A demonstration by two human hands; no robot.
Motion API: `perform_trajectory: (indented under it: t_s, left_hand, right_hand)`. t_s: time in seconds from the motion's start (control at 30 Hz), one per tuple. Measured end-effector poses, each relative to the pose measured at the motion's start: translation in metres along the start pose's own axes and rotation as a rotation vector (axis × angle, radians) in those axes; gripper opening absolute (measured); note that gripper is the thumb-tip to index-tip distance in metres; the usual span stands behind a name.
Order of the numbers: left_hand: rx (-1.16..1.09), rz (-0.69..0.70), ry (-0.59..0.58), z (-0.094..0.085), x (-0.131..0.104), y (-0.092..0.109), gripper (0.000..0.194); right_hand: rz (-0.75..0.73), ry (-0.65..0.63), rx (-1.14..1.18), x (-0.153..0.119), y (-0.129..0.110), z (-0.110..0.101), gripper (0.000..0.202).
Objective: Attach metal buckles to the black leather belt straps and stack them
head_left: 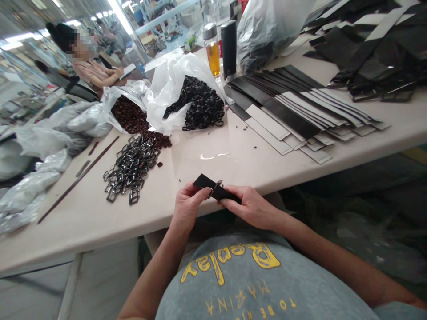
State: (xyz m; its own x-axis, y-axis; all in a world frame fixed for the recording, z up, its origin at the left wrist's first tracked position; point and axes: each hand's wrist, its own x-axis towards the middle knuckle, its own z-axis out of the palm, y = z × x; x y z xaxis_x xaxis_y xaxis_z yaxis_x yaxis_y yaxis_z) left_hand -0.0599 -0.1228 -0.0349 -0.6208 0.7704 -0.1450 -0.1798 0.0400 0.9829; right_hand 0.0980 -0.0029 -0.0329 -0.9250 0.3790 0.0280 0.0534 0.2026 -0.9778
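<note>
At the table's front edge my left hand pinches one end of a black strap, thumb on top. My right hand grips the same strap farther right, its fingers wrapped round it. Between the two hands a metal buckle sits around the strap, partly covered by my left fingers. To the left lies a heap of dark metal buckles. Behind it an open plastic bag holds black loops.
Black and white strips lie stacked at the right. A bottle and a dark flask stand behind. Brown pieces spill from a bag; a long dark strip lies left. A person sits beyond the table.
</note>
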Motion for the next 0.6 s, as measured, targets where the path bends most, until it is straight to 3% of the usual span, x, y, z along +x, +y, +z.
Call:
perform_trajectory:
  t_s: [0.1, 0.3, 0.47, 0.6]
  left_hand:
    - [-0.004, -0.018, 0.0, -0.002, -0.001, 0.001, 0.018]
    - [-0.045, -0.16, -0.082, 0.009, -0.005, -0.003, 0.025]
    - [-0.043, -0.103, 0.04, 0.014, -0.005, -0.002, 0.024]
    - [-0.064, -0.127, 0.04, 0.014, -0.006, 0.002, 0.022]
  right_hand:
    - [0.037, -0.071, -0.01, -0.003, 0.0, -0.001, 0.018]
    - [0.031, -0.037, -0.102, -0.002, -0.002, 0.005, 0.019]
    - [-0.005, 0.028, -0.061, -0.004, -0.002, 0.006, 0.023]
    - [0.008, 0.072, -0.06, -0.005, 0.0, 0.007, 0.026]
